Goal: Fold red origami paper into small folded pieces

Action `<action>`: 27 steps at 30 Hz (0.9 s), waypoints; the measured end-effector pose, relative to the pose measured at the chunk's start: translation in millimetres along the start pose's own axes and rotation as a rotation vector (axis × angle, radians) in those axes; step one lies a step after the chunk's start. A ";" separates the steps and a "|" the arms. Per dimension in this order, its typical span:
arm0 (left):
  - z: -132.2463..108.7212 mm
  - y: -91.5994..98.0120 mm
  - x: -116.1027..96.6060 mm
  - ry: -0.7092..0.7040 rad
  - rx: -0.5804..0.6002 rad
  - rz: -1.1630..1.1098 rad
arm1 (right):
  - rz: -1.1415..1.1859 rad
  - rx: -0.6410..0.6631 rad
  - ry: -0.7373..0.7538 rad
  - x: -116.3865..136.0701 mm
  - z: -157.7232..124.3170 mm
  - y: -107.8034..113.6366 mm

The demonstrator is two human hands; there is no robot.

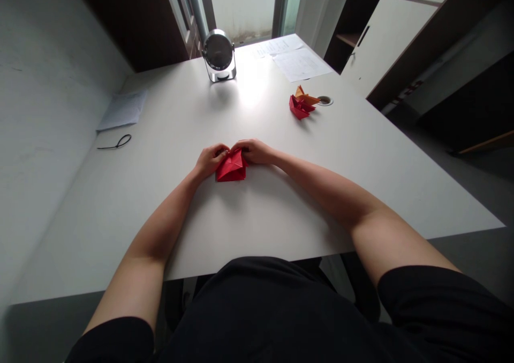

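"Between the near edge and the middle of the white, flat-topped table (pixel 257 218), what does the person have?"

"A creased, folded piece of bright red paper (pixel 232 167), its wider side turned to the near edge. Whether it rests on the tabletop or is held just above it cannot be told."

"And the hands?"

"Both are closed on it. The left hand (pixel 211 159) grips the upper left side; the right hand (pixel 252 151) grips the upper right, fingers bent over the top. The two hands nearly meet there."

"What lies beyond?"

"Toward the right edge, a pointed, dark red folded-paper figure (pixel 299 109) and a pointed orange folded-paper one (pixel 308 97) sit close together, just beside a round, pale-rimmed hole (pixel 325 101)."

"Toward the left edge?"

"A thin black looped tie (pixel 121 141), and past it a flat whitish packet (pixel 123 109) along that edge."

"And farthest off?"

"Near the far edge, a silver, round-faced device (pixel 219 52) stands upright on a bracket; printed white paper sheets (pixel 299 63) lie at the far right corner."
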State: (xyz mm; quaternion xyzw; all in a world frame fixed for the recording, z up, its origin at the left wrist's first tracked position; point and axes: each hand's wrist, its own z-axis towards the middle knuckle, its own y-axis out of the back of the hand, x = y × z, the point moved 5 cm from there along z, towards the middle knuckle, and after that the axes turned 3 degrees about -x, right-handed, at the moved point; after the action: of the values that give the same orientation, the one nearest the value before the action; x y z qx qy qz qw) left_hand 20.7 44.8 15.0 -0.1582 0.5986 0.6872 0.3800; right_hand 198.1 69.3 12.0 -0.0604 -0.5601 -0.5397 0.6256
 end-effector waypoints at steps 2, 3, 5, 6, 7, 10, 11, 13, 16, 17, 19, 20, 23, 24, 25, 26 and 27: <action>-0.6 0.9 -2.5 -0.002 0.003 0.000 | 0.004 0.000 0.003 -0.2 0.0 -0.3; -0.8 1.2 -3.5 0.000 0.005 0.001 | 0.006 0.000 0.003 -0.6 0.1 -0.4; -1.1 1.6 -5.0 0.001 0.009 0.004 | 0.011 -0.001 0.003 -1.8 0.0 -0.6; -1.1 1.6 -5.5 0.000 0.010 0.005 | 0.013 -0.002 0.004 -2.4 0.0 -0.6; -1.1 1.5 -5.8 -0.001 0.011 0.003 | 0.016 -0.002 0.007 -2.9 0.0 -0.7; -0.9 0.8 -5.3 0.004 0.010 -0.009 | 0.018 0.000 0.019 -3.3 -0.2 -0.7; -0.8 0.5 -4.8 0.008 0.009 -0.012 | 0.016 -0.002 0.021 -3.2 -0.2 -0.7; -0.8 0.2 -4.0 0.014 0.006 -0.011 | 0.008 -0.004 0.021 -3.0 -0.1 -0.6; -0.8 0.1 -3.5 0.016 0.009 -0.008 | 0.003 -0.002 0.017 -2.9 0.2 -0.5; -0.8 0.2 -3.5 0.014 0.009 -0.007 | 0.003 -0.001 0.016 -2.8 0.3 -0.5; -0.7 0.5 -3.6 0.005 0.010 -0.008 | 0.002 -0.001 0.016 -2.6 0.4 -0.3; -0.7 0.6 -3.7 -0.001 0.009 -0.010 | 0.001 0.000 0.016 -2.3 0.4 -0.3; -0.8 0.6 -3.7 -0.014 0.008 -0.015 | 0.002 -0.003 0.017 -1.0 0.4 0.1; -0.8 0.5 -3.7 -0.015 0.007 -0.013 | 0.002 -0.005 0.019 -0.5 0.3 0.1; -0.9 0.6 -3.8 -0.013 0.007 -0.009 | 0.001 -0.004 0.021 -0.2 0.3 0.1; -0.9 0.7 -4.1 -0.011 0.008 -0.004 | 0.001 -0.005 0.021 0.0 0.2 0.0; -1.0 0.8 -4.5 -0.009 0.010 0.000 | 0.001 -0.004 0.022 -0.1 0.1 -0.1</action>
State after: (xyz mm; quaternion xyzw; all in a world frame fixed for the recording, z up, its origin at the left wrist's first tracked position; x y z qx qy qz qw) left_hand 22.8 42.3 18.4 -0.1532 0.6002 0.6851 0.3833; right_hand 198.0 69.4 11.9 -0.0561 -0.5523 -0.5411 0.6318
